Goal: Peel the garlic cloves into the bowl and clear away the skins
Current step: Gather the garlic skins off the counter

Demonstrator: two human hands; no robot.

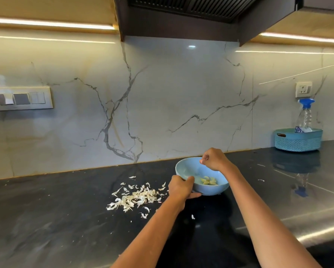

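Gripping the pale blue bowl's near rim, the left hand tilts it; peeled cloves lie inside. Right hand above pinches something unclear. Skins litter the dark counter beside it.

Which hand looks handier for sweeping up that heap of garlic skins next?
Probably the left hand: it grips the bowl rim right beside the skins. The right hand hovers over the bowl's far side, farther off.
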